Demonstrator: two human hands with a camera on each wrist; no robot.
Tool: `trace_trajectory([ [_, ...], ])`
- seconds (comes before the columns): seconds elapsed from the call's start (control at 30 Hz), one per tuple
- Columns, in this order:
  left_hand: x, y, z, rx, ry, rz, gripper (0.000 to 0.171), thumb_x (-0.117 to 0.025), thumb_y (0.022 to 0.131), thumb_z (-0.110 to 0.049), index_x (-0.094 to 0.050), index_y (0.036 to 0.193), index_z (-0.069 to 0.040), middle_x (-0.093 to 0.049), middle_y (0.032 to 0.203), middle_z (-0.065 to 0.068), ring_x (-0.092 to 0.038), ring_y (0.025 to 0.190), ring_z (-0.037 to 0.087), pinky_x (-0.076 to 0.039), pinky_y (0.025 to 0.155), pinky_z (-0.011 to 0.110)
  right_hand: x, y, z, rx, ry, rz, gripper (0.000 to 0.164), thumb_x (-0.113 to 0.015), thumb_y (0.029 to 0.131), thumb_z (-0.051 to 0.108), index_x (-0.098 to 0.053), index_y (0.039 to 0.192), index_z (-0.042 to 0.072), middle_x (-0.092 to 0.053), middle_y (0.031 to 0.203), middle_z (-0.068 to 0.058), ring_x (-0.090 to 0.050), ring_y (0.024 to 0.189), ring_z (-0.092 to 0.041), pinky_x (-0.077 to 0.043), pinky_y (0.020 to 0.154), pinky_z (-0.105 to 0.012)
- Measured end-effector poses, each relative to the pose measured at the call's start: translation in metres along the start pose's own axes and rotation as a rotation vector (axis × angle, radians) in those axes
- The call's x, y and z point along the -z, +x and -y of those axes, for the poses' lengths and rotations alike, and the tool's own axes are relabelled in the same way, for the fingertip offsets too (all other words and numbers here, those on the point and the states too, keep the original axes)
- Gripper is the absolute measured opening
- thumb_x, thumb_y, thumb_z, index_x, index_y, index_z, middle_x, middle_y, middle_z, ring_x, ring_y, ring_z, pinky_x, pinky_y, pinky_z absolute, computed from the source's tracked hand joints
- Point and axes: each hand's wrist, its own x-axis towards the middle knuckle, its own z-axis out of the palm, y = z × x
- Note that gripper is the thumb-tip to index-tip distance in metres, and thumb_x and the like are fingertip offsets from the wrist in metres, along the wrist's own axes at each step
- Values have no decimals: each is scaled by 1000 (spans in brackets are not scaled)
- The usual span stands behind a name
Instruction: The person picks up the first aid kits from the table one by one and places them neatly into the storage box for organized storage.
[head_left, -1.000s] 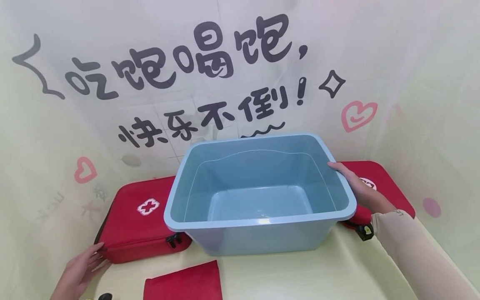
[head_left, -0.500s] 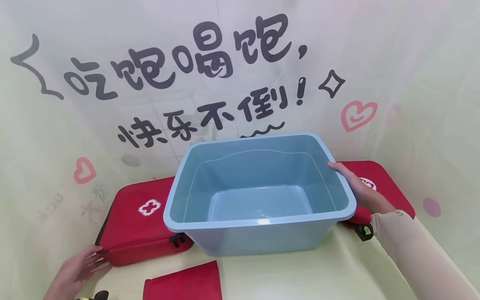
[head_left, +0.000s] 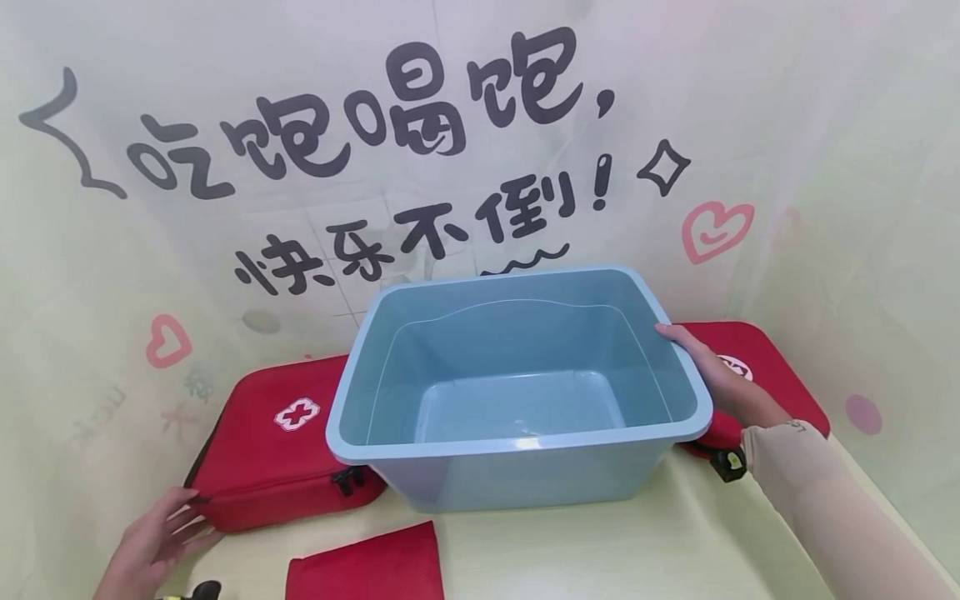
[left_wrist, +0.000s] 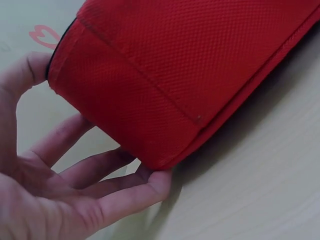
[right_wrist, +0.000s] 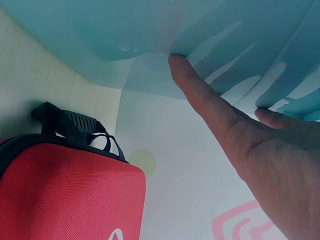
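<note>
toward the near edge of the table [head_left: 570,550] you have a flat red pouch [head_left: 367,567], partly cut off by the bottom of the view. to its left is your left hand [head_left: 153,537], at the near left corner of the left red case [head_left: 277,442], which lies along the left side of the table. this hand is grasping the case's end: the thumb is at the upper edge, the other fingers are bent and reach to the lower corner, and the palm stays apart from the fabric. farther, in the middle, the blue tub [head_left: 525,479] is between two cases, open mouth upward. your right hand [head_left: 723,379] holds it by the right rim, with fingers against the outside wall. your right arm, in a pale sleeve [head_left: 832,508], comes from the table's right edge. toward the far right corner lies the right red case [head_left: 765,358], with a black strap [right_wrist: 82,120]. the left case carries a white badge [head_left: 297,413] with a red cross. on the far sheet [head_left: 787,100] you can read, in dark letters, "吃饱喝饱," and under it "快乐不倒!".
</note>
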Motion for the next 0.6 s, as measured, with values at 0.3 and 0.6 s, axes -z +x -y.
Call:
trace_trajectory([
  [0.3, 3, -7, -2, -28, -120, 22, 28, -52, 102, -29, -68, 80, -22, -67, 87, -7, -68, 84, 15, -57, 86, 43, -1, -2, 0, 7, 8, -16, 80, -51, 101, 41, -3, 159, 16, -28, 152, -23, -48, 125, -42, -54, 92, -47],
  [0.6, -4, -16, -9, -52, -211, -6, 28, -54, 101, -35, -69, 79, -25, -67, 84, -9, -69, 80, 17, -58, 83, 39, -2, -1, -1, 48, 2, -23, 78, -47, 102, 41, -3, 160, 14, -27, 152, -24, -48, 125, -40, -54, 91, -44],
])
